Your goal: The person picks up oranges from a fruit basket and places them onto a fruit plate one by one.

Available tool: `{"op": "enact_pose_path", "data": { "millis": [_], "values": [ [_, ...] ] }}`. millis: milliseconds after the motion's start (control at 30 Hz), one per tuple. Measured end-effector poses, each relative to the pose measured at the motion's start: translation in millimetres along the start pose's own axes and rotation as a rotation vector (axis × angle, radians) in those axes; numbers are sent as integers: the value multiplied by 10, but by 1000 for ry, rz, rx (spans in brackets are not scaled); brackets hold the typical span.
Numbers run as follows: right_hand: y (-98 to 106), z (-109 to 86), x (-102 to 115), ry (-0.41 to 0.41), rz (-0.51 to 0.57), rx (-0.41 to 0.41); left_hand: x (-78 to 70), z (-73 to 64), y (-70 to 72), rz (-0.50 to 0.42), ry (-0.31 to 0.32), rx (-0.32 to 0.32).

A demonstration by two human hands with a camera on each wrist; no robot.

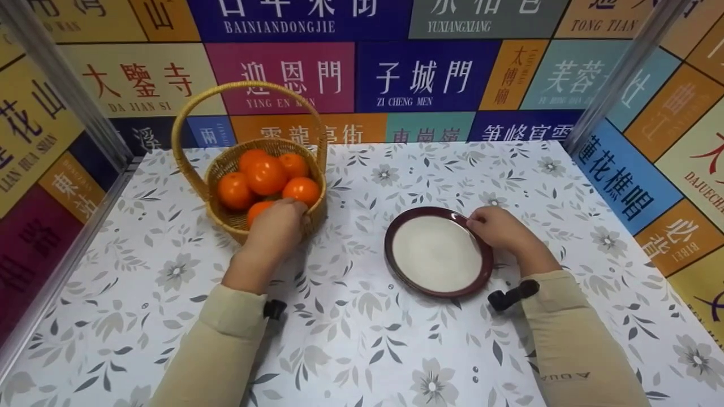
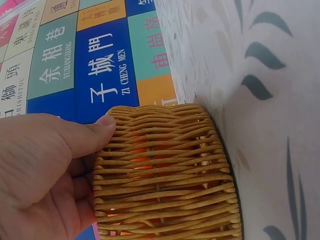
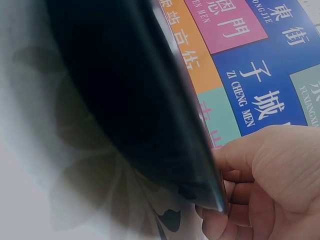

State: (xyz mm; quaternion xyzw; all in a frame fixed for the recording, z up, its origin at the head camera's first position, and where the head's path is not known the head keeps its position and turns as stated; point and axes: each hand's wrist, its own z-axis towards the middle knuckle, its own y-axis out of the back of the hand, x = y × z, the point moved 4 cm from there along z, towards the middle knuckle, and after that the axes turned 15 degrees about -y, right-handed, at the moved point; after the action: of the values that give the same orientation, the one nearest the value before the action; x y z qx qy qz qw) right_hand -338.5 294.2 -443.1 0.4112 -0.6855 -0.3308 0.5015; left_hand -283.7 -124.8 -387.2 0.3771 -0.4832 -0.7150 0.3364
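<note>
My left hand (image 1: 278, 223) is at the near right rim of a round wicker basket (image 1: 198, 181) with a tall hoop handle. In the left wrist view its thumb lies against the woven basket (image 2: 165, 175) at the rim, with the other fingers curled over the edge. Several oranges (image 1: 267, 175) fill the basket; the hand partly hides one. To the right, my right hand (image 1: 500, 229) pinches the rim of a cream plate (image 1: 438, 254) with a dark red border. In the right wrist view the plate's dark underside (image 3: 125, 85) shows, with fingers beneath its edge.
A white tablecloth (image 1: 350, 294) with grey flowers and leaves covers the table. Panels with colourful place-name signs (image 1: 427, 76) stand along the back and both sides. Small black wrist cameras (image 1: 513, 295) sit at both cuffs.
</note>
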Motion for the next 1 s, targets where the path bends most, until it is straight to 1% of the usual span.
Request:
{"op": "enact_pose_path", "data": {
  "millis": [233,367,667,900,1000],
  "values": [
    [-5,1,4,-7,3,2,-39,6,-7,-2,-25,3],
    [-8,12,-4,-22,-2,8,-69,9,-4,-10,-31,3],
    [-2,4,10,-25,-9,6,-124,10,-5,-12,-36,26],
    [8,-5,25,20,-22,-22,-159,4,-8,4,-56,20],
    [-1,-4,18,12,-14,-13,-180,6,-11,5,-69,18]
  ]
}}
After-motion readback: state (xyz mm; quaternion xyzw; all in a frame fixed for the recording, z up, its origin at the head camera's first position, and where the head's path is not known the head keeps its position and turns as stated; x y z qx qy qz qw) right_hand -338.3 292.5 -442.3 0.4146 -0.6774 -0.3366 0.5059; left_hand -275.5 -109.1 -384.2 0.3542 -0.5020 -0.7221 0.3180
